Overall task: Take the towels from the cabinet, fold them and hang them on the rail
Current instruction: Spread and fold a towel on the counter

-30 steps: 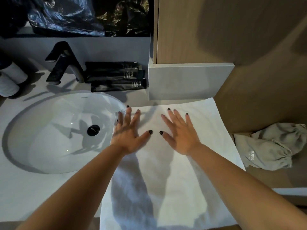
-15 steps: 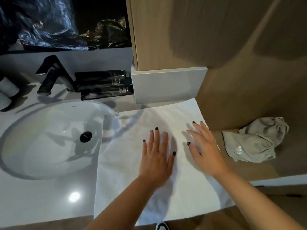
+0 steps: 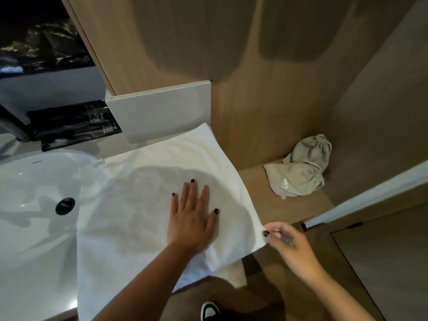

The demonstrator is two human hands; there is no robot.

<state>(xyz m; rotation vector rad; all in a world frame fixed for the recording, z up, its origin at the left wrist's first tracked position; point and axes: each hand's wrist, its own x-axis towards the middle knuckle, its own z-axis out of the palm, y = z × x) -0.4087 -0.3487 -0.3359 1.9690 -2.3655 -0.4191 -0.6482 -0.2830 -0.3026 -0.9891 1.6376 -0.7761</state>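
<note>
White towel (image 3: 143,205) spread flat on the counter (image 3: 14,295), left part draped over the rim of the sink (image 3: 34,205), near edge hanging off the counter front. Long axis running roughly from near-left to far-right, toward the wooden cabinet wall (image 3: 254,66). Beige drawstring bag (image 3: 303,172) on the low wooden shelf to the right, well apart from the towel. Left hand (image 3: 192,221) flat on the towel's middle, fingers straight, pressing it down. Right hand (image 3: 287,242) at the towel's right edge, near corner, thumb and fingertips pinching the cloth. Right hand nearer that free edge, so likely the one to carry it across leftward for the fold, left hand serving as anchor. No rail in view.
</note>
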